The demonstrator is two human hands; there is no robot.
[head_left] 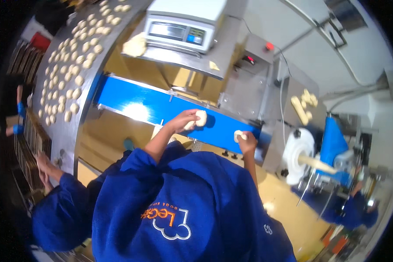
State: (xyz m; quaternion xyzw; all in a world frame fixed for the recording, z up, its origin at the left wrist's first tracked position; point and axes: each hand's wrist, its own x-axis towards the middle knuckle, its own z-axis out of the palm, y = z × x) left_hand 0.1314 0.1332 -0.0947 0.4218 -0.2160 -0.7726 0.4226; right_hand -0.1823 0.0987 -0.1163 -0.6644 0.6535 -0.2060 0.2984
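Observation:
Over the blue conveyor belt, my left hand is closed around pale dough pieces; at least two show at the fingertips. Farther right, my right hand pinches a smaller dough piece at the belt's near side. Both hands are apart from each other. Part of the right hand's grip is hidden behind its own fingers.
Rows of dough balls cover a steel table at left, where a co-worker in blue stands. A scale sits beyond the belt, a dough lump beside it. At right are a dough log and a white-disc machine.

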